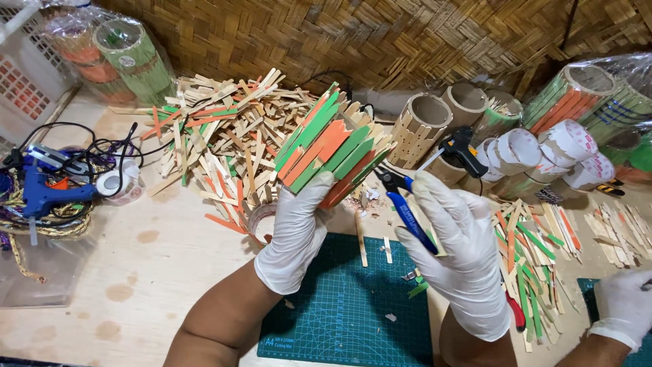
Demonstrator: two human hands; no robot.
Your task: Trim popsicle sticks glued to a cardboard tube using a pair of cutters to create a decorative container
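Both gloved hands grip: left hand (297, 231) clasps the stick holder (331, 146), right hand (456, 248) closes on blue cutters (402, 204), which should snip flush while the holder stays steady.

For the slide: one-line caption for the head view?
Gloved left hand holds a stick-clad cylinder while right hand grips blue-handled cutters over a green cutting mat.

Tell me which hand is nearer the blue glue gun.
Left. The left hand holds the stick-covered tube, midway across the table from the blue glue gun; the right hand, gripping blue-handled pliers, is farther right.
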